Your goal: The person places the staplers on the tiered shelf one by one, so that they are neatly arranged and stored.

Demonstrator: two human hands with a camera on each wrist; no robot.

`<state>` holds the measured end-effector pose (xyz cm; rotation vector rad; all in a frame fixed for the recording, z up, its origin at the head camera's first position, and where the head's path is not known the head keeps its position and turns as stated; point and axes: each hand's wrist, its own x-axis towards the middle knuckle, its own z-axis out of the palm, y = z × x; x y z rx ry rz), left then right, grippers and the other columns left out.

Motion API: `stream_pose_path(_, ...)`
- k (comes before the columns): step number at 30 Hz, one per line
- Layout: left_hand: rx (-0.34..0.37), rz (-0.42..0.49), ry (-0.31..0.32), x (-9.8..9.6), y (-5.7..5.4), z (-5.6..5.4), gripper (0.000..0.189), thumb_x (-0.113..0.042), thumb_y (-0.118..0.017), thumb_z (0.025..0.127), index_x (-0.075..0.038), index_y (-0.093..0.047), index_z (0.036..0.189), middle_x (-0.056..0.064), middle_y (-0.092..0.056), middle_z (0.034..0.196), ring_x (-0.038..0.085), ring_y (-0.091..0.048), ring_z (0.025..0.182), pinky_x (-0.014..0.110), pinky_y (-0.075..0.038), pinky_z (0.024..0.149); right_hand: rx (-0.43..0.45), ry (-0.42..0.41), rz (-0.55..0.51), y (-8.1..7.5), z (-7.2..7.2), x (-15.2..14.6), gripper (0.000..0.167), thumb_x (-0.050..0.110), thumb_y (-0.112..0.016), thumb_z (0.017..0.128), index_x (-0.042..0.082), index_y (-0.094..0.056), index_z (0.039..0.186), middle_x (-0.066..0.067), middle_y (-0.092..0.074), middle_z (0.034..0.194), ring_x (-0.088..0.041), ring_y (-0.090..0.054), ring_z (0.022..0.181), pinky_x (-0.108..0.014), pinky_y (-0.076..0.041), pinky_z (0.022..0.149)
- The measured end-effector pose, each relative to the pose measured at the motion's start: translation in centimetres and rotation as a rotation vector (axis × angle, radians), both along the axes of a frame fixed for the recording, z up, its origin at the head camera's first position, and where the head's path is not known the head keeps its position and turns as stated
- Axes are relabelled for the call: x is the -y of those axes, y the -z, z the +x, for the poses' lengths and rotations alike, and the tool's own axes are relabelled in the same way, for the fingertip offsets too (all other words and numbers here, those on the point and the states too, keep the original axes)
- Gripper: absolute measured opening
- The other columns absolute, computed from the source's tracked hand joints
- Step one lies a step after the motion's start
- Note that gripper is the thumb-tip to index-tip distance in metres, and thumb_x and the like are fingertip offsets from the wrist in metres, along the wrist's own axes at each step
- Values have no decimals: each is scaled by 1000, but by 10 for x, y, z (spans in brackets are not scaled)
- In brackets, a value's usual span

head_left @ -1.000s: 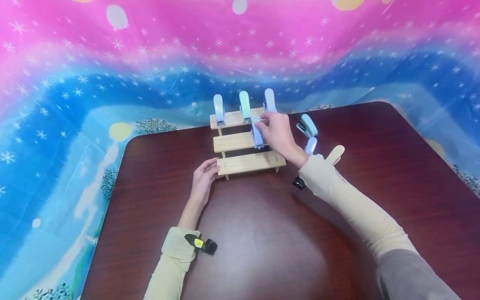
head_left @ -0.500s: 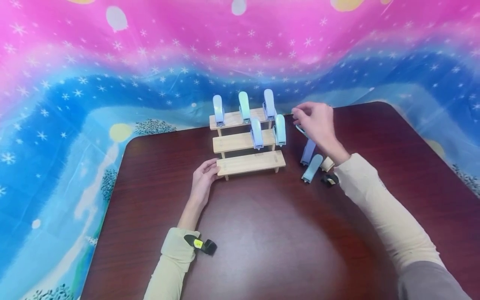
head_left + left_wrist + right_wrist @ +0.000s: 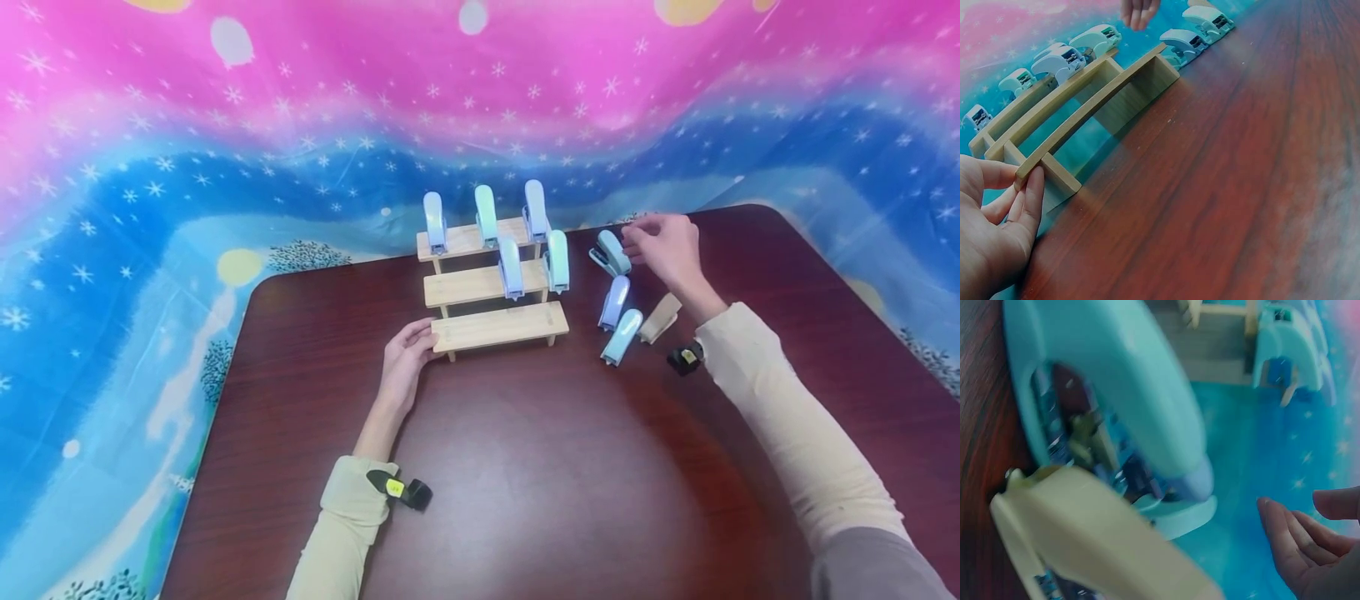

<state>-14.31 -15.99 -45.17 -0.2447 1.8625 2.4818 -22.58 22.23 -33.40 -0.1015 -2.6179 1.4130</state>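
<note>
My left hand (image 3: 401,362) pinches the left end of the lowest step of a three-step wooden shelf (image 3: 498,327); the left wrist view shows thumb and fingers on that corner. On the top step stand a lavender stapler (image 3: 433,223), a mint stapler (image 3: 486,217) and another lavender stapler (image 3: 534,210). The middle step bears a lavender stapler (image 3: 511,267) and a mint stapler (image 3: 557,261) towards its right end. My right hand (image 3: 667,247) hovers just right of a teal stapler (image 3: 613,252). Nothing lies between its thumb and fingers in the right wrist view (image 3: 1310,544).
Right of the shelf, a lavender stapler (image 3: 615,302), a light blue stapler (image 3: 622,337) and a cream stapler (image 3: 660,318) lie on the dark red-brown table (image 3: 525,467). A patterned pink and blue cloth (image 3: 337,167) hangs behind the table's back edge.
My right hand has let go of the lavender stapler on the middle step and moved right to the loose staplers. My left hand stays on the shelf.
</note>
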Motion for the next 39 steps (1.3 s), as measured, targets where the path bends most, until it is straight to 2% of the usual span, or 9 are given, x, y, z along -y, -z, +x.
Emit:
stream_pose_path(5,6,-21,0,-1,-1,1,40,4,-60,97,11,-56,136,8,-67,110,11,-65,86,21,-53,76,79,23,7,8,-14,-10,37,19,-68,101,-8,-68,127,-29,-69,121,3,-66,69,-15,-57,66)
stream_pose_path(9,10,-22,-3,0,-1,0,40,4,-61,96,9,-57,135,9,-66,111,11,-64,86,21,-54,76,201,-5,-99,8,-29,-12,47,19,-66,102,-10,-58,138,-27,-61,133,-19,-70,103,-22,-58,84)
stream_pose_path(14,14,-14,-6,2,-1,0,40,3,-62,96,9,-58,135,9,-66,112,11,-64,86,21,-54,76,312,-29,-205,8,-46,-9,54,17,-61,104,-10,-46,149,-28,-50,147,-37,-54,134,-42,-46,110)
stream_pose_path(21,12,-29,-4,2,1,0,40,3,-61,97,10,-57,136,6,-65,109,10,-63,84,20,-52,75,366,-43,-185,13,-59,-13,50,12,-58,105,-10,-47,148,-28,-52,146,-32,-60,125,-46,-46,111)
stream_pose_path(26,1,-12,1,1,0,0,40,4,-61,97,11,-57,136,8,-67,108,11,-64,84,21,-54,74,426,-83,-242,17,-64,-19,54,7,-60,104,-12,-42,150,-13,-66,121,-14,-69,99,-40,-47,109)
stream_pose_path(28,-3,-9,0,1,0,0,40,4,-61,96,11,-57,135,8,-67,108,11,-65,84,21,-54,74,451,-105,-245,18,-66,-20,55,9,-60,104,-13,-41,151,-11,-66,120,-11,-68,96,-39,-47,109)
stream_pose_path(31,-5,-6,-6,1,-1,1,39,4,-62,96,11,-57,134,8,-68,108,11,-65,84,21,-54,74,471,-133,-185,20,-67,-18,56,11,-61,104,-13,-41,150,-20,-59,138,-18,-66,109,-40,-46,110)
stream_pose_path(34,-2,-2,-7,1,-1,1,39,5,-61,96,11,-57,134,7,-68,107,11,-65,85,21,-54,74,502,-168,-118,21,-68,-16,59,12,-60,105,-14,-37,152,-29,-41,155,-32,-53,132,-43,-43,113)
stream_pose_path(39,2,-1,-3,1,-1,2,40,5,-60,96,11,-57,135,7,-67,108,11,-65,85,21,-54,75,516,-192,-42,26,-68,-16,59,7,-59,104,-18,-33,151,-34,-35,156,-45,-42,139,-48,-41,114)
